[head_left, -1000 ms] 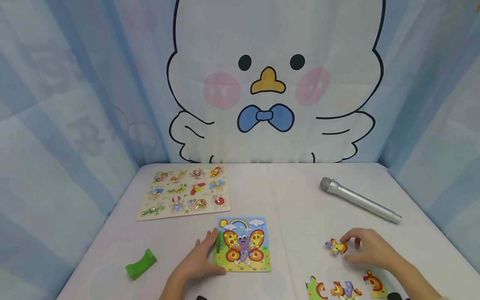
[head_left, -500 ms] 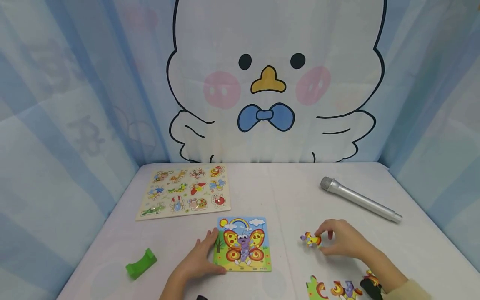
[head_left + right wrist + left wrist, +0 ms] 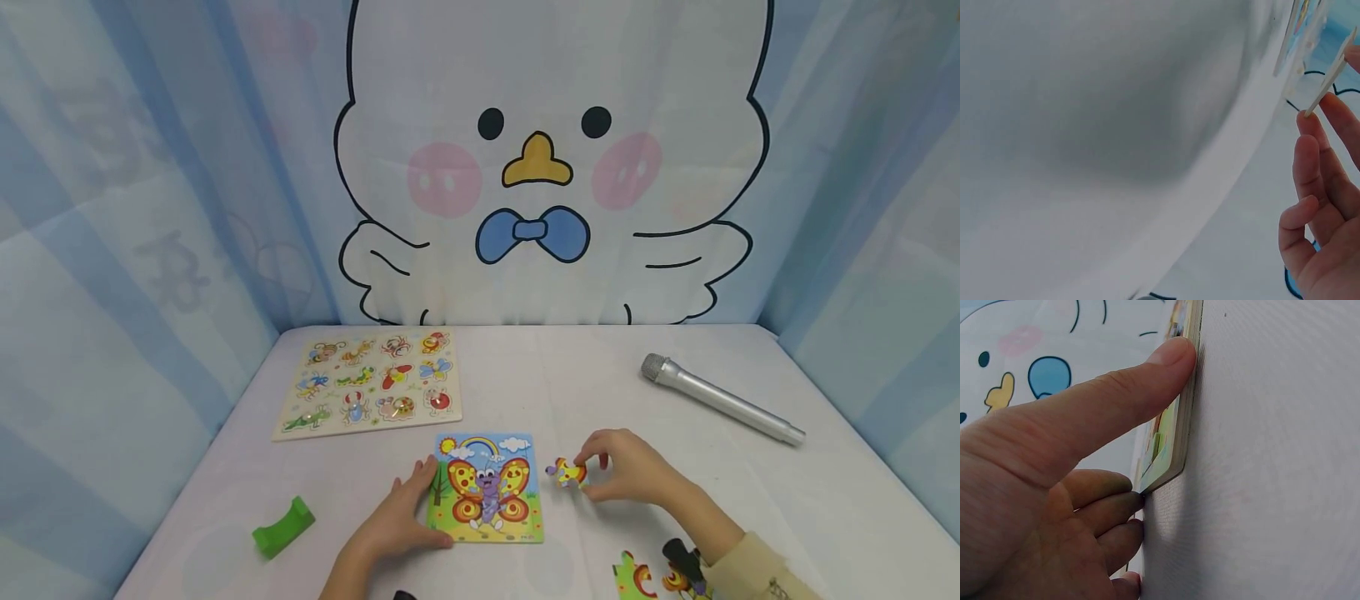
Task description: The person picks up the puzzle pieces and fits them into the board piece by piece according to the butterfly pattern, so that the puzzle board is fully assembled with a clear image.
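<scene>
A square butterfly picture puzzle board lies on the table in front of me. My left hand rests along its left side, thumb at the near edge and fingertips at the left edge. In the left wrist view the straight thumb touches the board's edge. My right hand pinches a small yellow, red and purple puzzle piece between thumb and fingers, just right of the board. The right wrist view shows that piece edge-on, thin and pale. Its printed side is hidden there.
Loose puzzle pieces lie at the near right, partly covered by the right wrist's black camera. A wooden insect peg puzzle sits far left, a green block nearer left. A silver microphone lies far right.
My right hand has moved left with the pinched puzzle piece, from above the loose pieces to beside the board. The left hand and the board have stayed in place.
</scene>
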`<state>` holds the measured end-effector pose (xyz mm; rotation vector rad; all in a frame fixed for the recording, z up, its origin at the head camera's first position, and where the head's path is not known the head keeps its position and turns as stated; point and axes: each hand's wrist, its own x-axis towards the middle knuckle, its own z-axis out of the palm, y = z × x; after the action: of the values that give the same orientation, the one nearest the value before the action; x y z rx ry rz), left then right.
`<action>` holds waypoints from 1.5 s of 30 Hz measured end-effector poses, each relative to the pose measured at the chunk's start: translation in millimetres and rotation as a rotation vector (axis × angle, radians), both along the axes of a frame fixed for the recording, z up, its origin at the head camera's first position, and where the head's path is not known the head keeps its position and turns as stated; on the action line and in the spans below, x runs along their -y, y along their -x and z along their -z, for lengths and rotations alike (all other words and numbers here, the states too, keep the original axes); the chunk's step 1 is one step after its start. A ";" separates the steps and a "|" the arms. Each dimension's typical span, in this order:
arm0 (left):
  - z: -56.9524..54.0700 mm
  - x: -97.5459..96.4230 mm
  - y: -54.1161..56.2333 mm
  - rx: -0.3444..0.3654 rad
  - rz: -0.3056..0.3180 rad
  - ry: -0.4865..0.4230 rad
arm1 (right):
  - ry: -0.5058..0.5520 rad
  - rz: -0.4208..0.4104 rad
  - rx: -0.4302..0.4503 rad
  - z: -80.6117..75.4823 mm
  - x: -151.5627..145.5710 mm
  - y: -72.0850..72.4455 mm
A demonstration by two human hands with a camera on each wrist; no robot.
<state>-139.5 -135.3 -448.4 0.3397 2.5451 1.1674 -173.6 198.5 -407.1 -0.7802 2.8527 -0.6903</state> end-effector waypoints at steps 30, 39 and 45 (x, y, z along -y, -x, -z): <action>2.4 0.0 2.8 0.021 -0.003 0.006 | -0.224 -0.106 -0.084 15.6 80.0 13.8; 0.5 0.7 2.4 0.013 -0.001 0.005 | -0.270 -0.102 -0.097 11.2 85.4 9.4; 2.2 -0.4 2.7 0.011 -0.004 -0.003 | -0.269 -0.106 -0.117 12.4 82.4 6.0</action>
<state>-142.2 -134.9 -450.5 0.3287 2.5358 1.1718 -179.6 116.1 -419.5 -0.9457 2.8938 -0.2469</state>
